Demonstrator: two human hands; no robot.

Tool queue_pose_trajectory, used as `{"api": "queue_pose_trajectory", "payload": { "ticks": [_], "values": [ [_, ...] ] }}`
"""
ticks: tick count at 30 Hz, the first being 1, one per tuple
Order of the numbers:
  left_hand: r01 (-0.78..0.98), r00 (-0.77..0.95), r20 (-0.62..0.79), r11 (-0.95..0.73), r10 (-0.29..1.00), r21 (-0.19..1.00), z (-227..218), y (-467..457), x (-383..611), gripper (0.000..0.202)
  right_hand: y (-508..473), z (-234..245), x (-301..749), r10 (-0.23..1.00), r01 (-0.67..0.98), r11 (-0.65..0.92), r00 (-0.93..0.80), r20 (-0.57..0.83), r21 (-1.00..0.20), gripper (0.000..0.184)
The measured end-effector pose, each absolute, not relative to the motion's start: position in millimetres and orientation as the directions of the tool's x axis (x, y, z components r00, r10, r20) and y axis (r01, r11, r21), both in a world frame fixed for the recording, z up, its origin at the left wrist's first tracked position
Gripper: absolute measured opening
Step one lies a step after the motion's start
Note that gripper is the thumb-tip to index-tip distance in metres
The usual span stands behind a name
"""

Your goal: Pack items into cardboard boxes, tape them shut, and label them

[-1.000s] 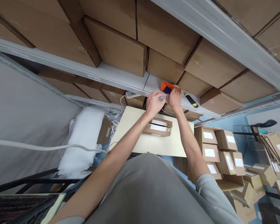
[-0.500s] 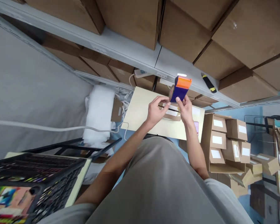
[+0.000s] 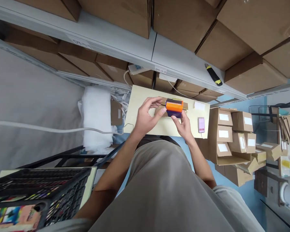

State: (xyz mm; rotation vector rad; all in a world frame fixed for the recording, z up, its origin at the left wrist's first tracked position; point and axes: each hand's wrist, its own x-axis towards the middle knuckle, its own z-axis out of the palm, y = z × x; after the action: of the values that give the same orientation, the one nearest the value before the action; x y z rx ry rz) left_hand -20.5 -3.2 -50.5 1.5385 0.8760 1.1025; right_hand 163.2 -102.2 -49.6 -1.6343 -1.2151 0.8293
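Note:
A tape dispenser (image 3: pixel 174 108), dark blue with a bright orange band, is held over the pale yellow table (image 3: pixel 132 111). My right hand (image 3: pixel 183 125) grips it from the lower right, thumb on its near face. My left hand (image 3: pixel 146 116) is at its left side, the thumb tip against its edge and the fingers curved around behind; the tape itself is too small to make out. Beneath the dispenser a brown cardboard box (image 3: pixel 185 105) lies on the table, partly covered by it and my hands.
A phone (image 3: pixel 201 125) and a white paper (image 3: pixel 199 105) lie at the table's right. A shelf (image 3: pixel 178 58) with cartons and a utility knife (image 3: pixel 214 75) crosses above. Boxes in an open carton (image 3: pixel 216 138) stand right; a black crate (image 3: pixel 50 193) and white wrap (image 3: pixel 96 116) are left.
The dispenser has come down and to the left, tipping so its orange end faces me. Both hands moved with it, and the phone now shows fully.

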Motion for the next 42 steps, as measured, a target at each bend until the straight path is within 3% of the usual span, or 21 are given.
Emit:
{"api": "queue_pose_trajectory", "payload": {
  "ticks": [3,8,12,16,21,24,27,30,34,42],
  "values": [
    [-0.055,0.353,0.240,-0.236,0.904,0.970,-24.2,11.1,-28.3,0.054,-113.6,-38.1,169.8,0.971,0.491,-0.109,0.240,0.014,-0.864,0.051],
    [-0.053,0.497,0.274,-0.287,0.823,0.957,3.2,25.1,-38.5,0.036,-126.3,-20.5,187.6,0.988,0.697,-0.009,0.116,0.101,-0.717,0.036],
    [-0.052,0.542,0.284,-0.305,0.791,0.951,0.2,26.5,-41.7,0.029,-130.3,-14.6,196.6,0.989,0.777,0.055,0.047,0.144,-0.627,0.031],
    [-0.002,0.544,0.286,-0.340,0.789,0.940,-16.4,26.9,-39.5,0.031,-130.1,-18.0,192.5,0.982,0.778,-0.022,0.135,0.133,-0.627,0.034],
    [0.033,0.494,0.084,-0.115,0.865,0.993,-56.8,25.0,-29.0,0.038,-121.0,-26.3,184.0,0.970,0.695,-0.221,0.229,-0.081,-0.685,0.049],
    [0.014,0.463,-0.017,0.012,0.886,1.000,-86.8,18.8,-27.5,0.045,-114.6,-22.4,191.1,0.940,0.641,-0.321,0.126,-0.316,-0.697,0.054],
    [-0.018,0.393,-0.126,0.145,0.911,0.989,-116.7,14.7,-36.4,0.045,-111.1,-10.1,212.7,0.841,0.654,-0.400,-0.015,-0.540,-0.642,0.058],
    [-0.063,0.255,-0.258,0.283,0.932,0.957,-145.6,17.3,-49.3,0.041,-104.5,3.0,242.0,0.734,0.680,-0.485,-0.025,-0.678,-0.550,0.062],
    [-0.131,0.169,-0.398,0.421,0.902,0.898,-177.3,23.7,-52.2,0.033,-71.7,7.5,271.2,0.674,0.670,-0.538,-0.023,-0.739,-0.511,0.068],
    [-0.233,0.004,-0.459,0.447,0.889,0.864,-218.2,37.1,-35.6,0.026,23.3,-25.9,277.0,0.646,0.833,-0.379,-0.074,-0.760,-0.404,0.083]
  ]
}}
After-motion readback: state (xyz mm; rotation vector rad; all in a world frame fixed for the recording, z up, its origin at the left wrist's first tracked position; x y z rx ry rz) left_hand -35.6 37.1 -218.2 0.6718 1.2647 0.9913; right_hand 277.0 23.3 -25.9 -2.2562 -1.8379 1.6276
